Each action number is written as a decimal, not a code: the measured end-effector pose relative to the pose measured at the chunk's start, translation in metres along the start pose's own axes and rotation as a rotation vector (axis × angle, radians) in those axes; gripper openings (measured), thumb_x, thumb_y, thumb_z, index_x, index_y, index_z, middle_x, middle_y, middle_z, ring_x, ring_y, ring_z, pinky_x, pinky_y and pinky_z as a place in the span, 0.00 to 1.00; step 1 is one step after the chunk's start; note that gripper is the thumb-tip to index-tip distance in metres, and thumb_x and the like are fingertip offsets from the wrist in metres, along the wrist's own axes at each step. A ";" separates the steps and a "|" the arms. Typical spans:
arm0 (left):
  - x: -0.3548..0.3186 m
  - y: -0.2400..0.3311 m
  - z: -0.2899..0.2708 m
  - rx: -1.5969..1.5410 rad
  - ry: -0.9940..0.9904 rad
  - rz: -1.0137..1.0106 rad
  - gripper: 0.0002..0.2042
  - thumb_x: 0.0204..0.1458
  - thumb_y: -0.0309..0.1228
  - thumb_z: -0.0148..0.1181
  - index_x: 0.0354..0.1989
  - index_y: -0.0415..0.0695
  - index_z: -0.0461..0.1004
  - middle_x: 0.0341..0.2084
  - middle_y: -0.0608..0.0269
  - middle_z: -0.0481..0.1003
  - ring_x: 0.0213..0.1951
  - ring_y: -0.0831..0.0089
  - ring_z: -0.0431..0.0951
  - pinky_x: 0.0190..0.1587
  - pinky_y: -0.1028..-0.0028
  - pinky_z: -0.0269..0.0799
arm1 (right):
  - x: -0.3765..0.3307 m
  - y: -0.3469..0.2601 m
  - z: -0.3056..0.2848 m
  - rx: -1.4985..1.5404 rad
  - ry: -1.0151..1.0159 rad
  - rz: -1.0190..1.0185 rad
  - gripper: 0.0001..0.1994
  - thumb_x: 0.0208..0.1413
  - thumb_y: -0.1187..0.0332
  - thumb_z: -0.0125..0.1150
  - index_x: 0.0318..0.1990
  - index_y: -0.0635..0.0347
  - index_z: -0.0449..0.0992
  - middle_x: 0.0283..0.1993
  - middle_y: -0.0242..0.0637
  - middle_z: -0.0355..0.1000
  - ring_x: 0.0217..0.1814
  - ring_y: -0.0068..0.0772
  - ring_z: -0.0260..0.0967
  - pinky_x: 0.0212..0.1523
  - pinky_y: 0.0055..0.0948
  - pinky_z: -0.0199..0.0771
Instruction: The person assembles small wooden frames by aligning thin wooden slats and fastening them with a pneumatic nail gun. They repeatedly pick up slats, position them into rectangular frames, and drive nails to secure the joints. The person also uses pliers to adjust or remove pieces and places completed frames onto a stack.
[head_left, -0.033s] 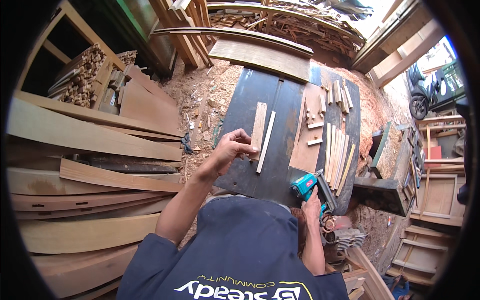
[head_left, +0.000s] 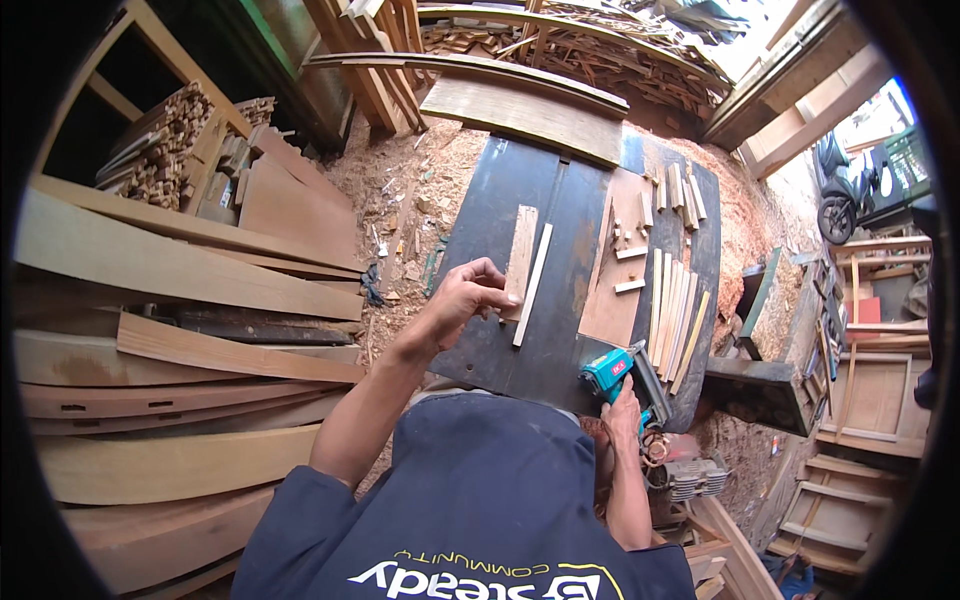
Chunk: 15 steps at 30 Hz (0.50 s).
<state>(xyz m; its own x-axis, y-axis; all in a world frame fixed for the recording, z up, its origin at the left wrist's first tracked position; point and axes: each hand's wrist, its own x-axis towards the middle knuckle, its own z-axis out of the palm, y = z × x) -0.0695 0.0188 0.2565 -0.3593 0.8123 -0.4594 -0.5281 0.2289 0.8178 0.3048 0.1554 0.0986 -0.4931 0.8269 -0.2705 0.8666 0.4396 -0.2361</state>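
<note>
My left hand (head_left: pixel 468 305) pinches the near end of a short flat wooden board (head_left: pixel 521 255) between thumb and fingers. Right beside that board a thin pale wooden strip (head_left: pixel 533 285) lies on the dark worktable (head_left: pixel 470 210). My right hand (head_left: pixel 622 410) grips the handle of a teal and black nail gun (head_left: pixel 607 374) at the table's near edge, and its fingers are wrapped round the handle. A brown plywood panel (head_left: pixel 608 310) lies on the table beyond the nail gun, with small wooden blocks (head_left: pixel 629 287) on it.
Several narrow strips (head_left: pixel 672 310) lie side by side on the table's right. A wide plank (head_left: pixel 530 115) spans its far end. Stacked boards (head_left: pixel 200 270) fill the left, and wood shavings (head_left: pixel 400 190) cover the floor. A machine with a finned metal body (head_left: pixel 697 477) stands near my right forearm.
</note>
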 end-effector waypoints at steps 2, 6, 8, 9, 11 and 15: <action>0.001 -0.003 -0.003 0.010 -0.018 -0.005 0.11 0.46 0.23 0.68 0.32 0.45 0.69 0.28 0.66 0.74 0.32 0.76 0.77 0.37 0.75 0.72 | 0.000 0.000 -0.008 -0.006 0.019 -0.043 0.39 0.46 0.70 0.64 0.68 0.62 0.55 0.42 0.60 0.73 0.45 0.63 0.72 0.47 0.53 0.72; 0.005 -0.007 -0.003 -0.016 -0.039 0.025 0.12 0.45 0.23 0.69 0.31 0.45 0.69 0.27 0.66 0.74 0.30 0.78 0.76 0.35 0.76 0.70 | 0.009 -0.026 -0.085 0.069 -0.009 0.008 0.24 0.50 0.62 0.63 0.55 0.64 0.71 0.35 0.59 0.77 0.40 0.64 0.75 0.40 0.51 0.74; 0.007 -0.007 -0.002 0.008 -0.026 0.044 0.12 0.44 0.23 0.70 0.30 0.46 0.70 0.26 0.67 0.75 0.28 0.80 0.72 0.31 0.78 0.64 | 0.012 -0.055 -0.142 0.308 -0.086 0.019 0.20 0.52 0.57 0.66 0.45 0.66 0.78 0.33 0.55 0.78 0.39 0.51 0.80 0.38 0.44 0.75; 0.008 -0.006 -0.001 0.005 -0.024 0.043 0.12 0.44 0.23 0.71 0.30 0.46 0.70 0.26 0.68 0.75 0.27 0.81 0.72 0.31 0.78 0.63 | 0.009 -0.072 -0.172 0.248 -0.177 -0.002 0.18 0.53 0.59 0.66 0.43 0.65 0.79 0.29 0.50 0.78 0.34 0.38 0.80 0.36 0.39 0.75; 0.007 -0.006 0.000 -0.003 -0.020 0.052 0.12 0.43 0.23 0.71 0.30 0.46 0.70 0.26 0.68 0.75 0.27 0.81 0.72 0.30 0.78 0.62 | -0.002 -0.110 -0.226 0.312 -0.287 -0.163 0.15 0.54 0.61 0.66 0.40 0.66 0.80 0.27 0.46 0.78 0.31 0.31 0.79 0.35 0.36 0.75; 0.007 -0.006 0.001 -0.081 -0.033 0.053 0.13 0.43 0.25 0.72 0.30 0.47 0.70 0.28 0.68 0.75 0.27 0.81 0.70 0.31 0.78 0.62 | -0.014 -0.186 -0.308 0.236 -0.442 -0.496 0.15 0.54 0.68 0.64 0.48 0.62 0.79 0.40 0.42 0.80 0.41 0.27 0.77 0.44 0.31 0.76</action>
<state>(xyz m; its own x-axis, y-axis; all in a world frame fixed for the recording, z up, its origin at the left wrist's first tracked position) -0.0681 0.0232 0.2489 -0.3633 0.8398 -0.4034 -0.5700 0.1422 0.8092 0.1740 0.1705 0.4340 -0.8537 0.3069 -0.4207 0.5168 0.5985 -0.6121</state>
